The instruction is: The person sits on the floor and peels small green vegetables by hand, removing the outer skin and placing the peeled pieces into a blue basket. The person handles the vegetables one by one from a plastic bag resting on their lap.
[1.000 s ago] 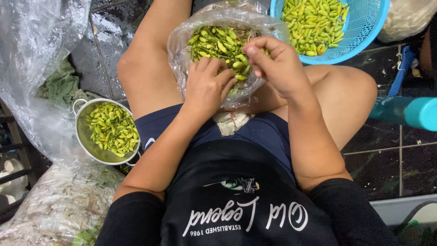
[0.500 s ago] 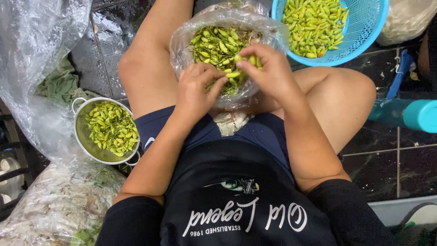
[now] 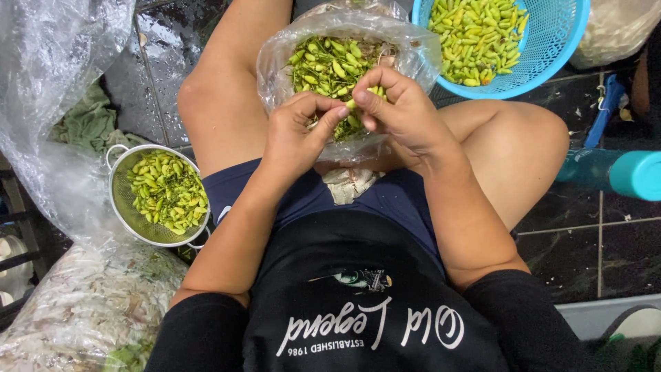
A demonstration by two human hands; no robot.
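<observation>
A clear plastic bag point(image 3: 413, 52) full of small green chillies rests between my knees. Over its near side my left hand point(image 3: 296, 134) and my right hand point(image 3: 399, 114) meet, fingertips pinching one green chilli point(image 3: 358, 96) between them. The thumb and forefinger of each hand close on that chilli. Part of the bag's contents is hidden behind my hands.
A blue plastic basket point(image 3: 558, 48) of green chillies sits at the far right. A metal colander point(image 3: 131, 207) with more chillies stands on the floor at my left. Large clear plastic bags point(image 3: 48, 89) pile up on the left. A teal cylinder point(image 3: 633, 172) lies at the right on dark tiles.
Both hands have drawn back out of the bag toward me and come together, fingertips now closed on a single chilli.
</observation>
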